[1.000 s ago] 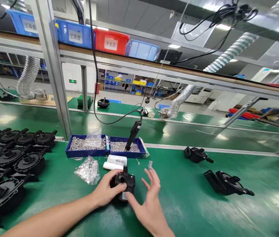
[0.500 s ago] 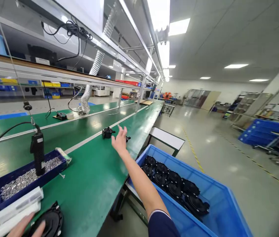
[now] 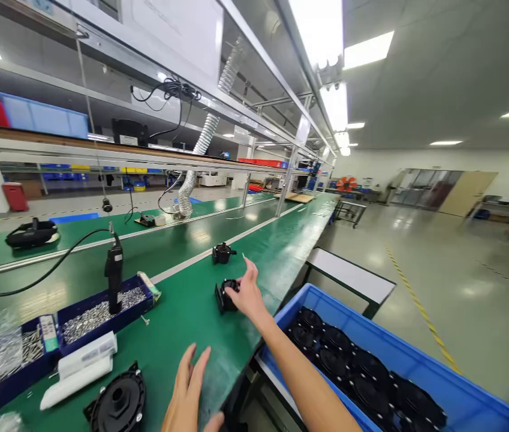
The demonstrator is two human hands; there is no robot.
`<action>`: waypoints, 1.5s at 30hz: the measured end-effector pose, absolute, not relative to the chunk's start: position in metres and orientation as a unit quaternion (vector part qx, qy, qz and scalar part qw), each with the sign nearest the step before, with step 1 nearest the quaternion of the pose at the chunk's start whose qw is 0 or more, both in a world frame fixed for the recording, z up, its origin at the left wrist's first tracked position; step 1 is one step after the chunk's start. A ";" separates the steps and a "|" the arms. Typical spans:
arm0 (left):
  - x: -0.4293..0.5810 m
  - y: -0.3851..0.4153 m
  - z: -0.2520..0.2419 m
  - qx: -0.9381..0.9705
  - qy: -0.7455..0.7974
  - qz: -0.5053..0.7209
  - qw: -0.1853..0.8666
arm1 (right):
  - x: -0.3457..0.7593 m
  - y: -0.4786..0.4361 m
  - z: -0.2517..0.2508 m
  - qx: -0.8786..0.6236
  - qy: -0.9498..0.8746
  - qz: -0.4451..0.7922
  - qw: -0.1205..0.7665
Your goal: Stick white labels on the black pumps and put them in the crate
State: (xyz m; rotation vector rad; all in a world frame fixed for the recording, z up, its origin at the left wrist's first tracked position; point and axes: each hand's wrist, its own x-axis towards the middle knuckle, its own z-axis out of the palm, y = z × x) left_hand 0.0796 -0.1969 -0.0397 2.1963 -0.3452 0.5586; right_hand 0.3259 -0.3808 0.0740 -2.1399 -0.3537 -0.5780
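My right hand reaches out along the green bench and lies on a small black plastic housing. Its lower fingers curl round the housing's right side and one finger sticks up. My left hand hovers open, fingers together, over the bench's near edge. It holds nothing. A round black cover lies just to its left. A second small black housing sits farther along the bench.
An electric screwdriver stands in a blue screw tray, with white tubes in front of it. A blue crate of several black covers sits right of the bench, and a white side table beyond it.
The view has swung right, then partly back. My right hand came back from the far reach onto the nearer black housing. My left hand has left the round cover and opened.
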 end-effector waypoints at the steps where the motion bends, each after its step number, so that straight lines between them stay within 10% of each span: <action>1: 0.085 -0.200 -0.037 0.875 -0.118 0.207 0.422 | 0.301 -0.375 0.074 -0.855 -0.164 -0.217 0.443; 24: 0.120 -0.170 -0.004 0.728 0.056 0.238 0.640 | 0.171 -0.347 0.024 -0.601 -0.248 0.037 0.759; 45: 0.120 -0.154 0.007 0.643 0.043 0.166 0.746 | 0.166 -0.336 0.035 -0.708 -0.237 0.085 0.660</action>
